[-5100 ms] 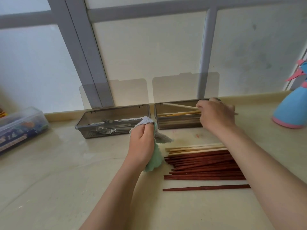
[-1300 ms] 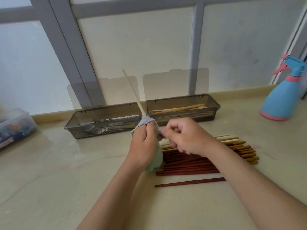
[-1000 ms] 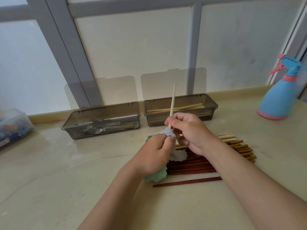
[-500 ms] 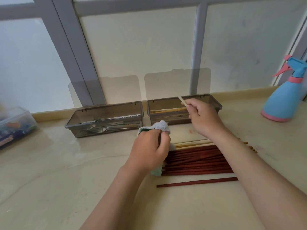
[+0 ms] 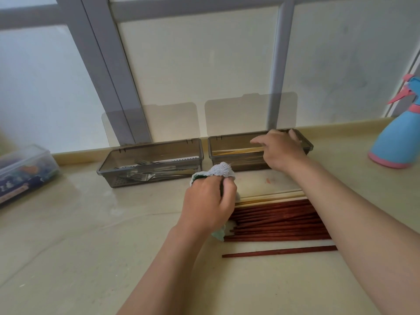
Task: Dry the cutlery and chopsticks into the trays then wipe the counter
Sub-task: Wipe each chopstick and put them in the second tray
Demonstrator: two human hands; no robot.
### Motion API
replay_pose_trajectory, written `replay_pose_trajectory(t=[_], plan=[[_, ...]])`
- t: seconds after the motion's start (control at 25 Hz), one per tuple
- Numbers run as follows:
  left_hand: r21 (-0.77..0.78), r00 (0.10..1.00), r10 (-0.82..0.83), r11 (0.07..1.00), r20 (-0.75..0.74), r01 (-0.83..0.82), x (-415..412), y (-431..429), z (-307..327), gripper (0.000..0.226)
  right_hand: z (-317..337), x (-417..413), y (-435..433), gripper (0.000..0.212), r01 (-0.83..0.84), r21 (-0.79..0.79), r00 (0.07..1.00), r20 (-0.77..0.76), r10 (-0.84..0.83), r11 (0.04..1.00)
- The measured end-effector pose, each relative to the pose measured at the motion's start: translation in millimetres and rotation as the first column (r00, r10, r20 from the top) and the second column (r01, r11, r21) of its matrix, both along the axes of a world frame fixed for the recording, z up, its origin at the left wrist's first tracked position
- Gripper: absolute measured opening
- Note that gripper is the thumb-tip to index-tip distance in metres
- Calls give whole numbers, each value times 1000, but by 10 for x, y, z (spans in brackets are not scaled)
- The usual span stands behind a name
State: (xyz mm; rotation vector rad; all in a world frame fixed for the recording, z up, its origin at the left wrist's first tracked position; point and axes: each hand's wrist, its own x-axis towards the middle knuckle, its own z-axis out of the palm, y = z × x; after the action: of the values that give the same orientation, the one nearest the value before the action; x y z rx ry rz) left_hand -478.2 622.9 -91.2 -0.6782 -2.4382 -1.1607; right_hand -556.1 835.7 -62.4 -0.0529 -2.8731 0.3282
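The left hand (image 5: 208,202) has its fingers closed around a cloth (image 5: 221,171) near the dark chopsticks (image 5: 279,221) on the table (image 5: 91,235). The right hand (image 5: 280,151), fingers loosely spread, reaches over the right tray (image 5: 213,153) holding light chopsticks (image 5: 236,152).

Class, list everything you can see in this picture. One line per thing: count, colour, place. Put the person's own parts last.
Left tray: one, smoky grey, back of counter, holding metal forks and other cutlery.
Right tray: one, smoky grey, beside the left tray, holding pale chopsticks.
Dark chopsticks: a pile, count unclear, reddish brown, on the counter in front of the right tray; one lies apart, nearest the person.
Light chopsticks: a few, pale wood, behind the dark pile.
Cloth: one, grey and green, gripped in the left hand.
Spray bottle: one, blue and pink, far right.
Clear box: one, far left.
Counter: beige.
Left hand: closed on the cloth.
Right hand: over the right tray, fingers spread.
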Motion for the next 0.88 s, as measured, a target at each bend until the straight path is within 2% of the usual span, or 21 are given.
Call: replay_pose_trajectory(t=[0.08,0.24,0.28,0.4,0.48,0.64,0.76,0.88], plan=[[4,1000,-3,1000,14,3,-11,-15,-8,48,-18,32,8,51,-33,-81,999,-35,30,996],[9,999,4,1000,52,-5,-24,-6,-5,49,-35,361,3,34,-112,-215,973,-220,64,970],[10,998,10,1000,59,-11,-23,-2,-1,49,-28,465,-10,30,-135,-241,978,-191,89,961],[18,997,34,999,75,-35,-5,-1,-2,46,-35,740,-51,23,-186,-207,964,148,219,961],[48,994,52,997,93,-56,11,-4,10,47,-71,824,-73,25,-216,-147,926,282,250,965],[96,989,94,990,115,-105,-32,-31,2,48,-95,815,-106,21,-206,-115,924,303,232,972],[114,990,94,988,108,-106,-50,-41,-10,47,-112,789,-122,5,-201,-94,922,317,221,975],[114,991,95,988,94,-106,-54,-50,-32,46,-150,788,-121,13,-219,-83,918,321,234,972]])
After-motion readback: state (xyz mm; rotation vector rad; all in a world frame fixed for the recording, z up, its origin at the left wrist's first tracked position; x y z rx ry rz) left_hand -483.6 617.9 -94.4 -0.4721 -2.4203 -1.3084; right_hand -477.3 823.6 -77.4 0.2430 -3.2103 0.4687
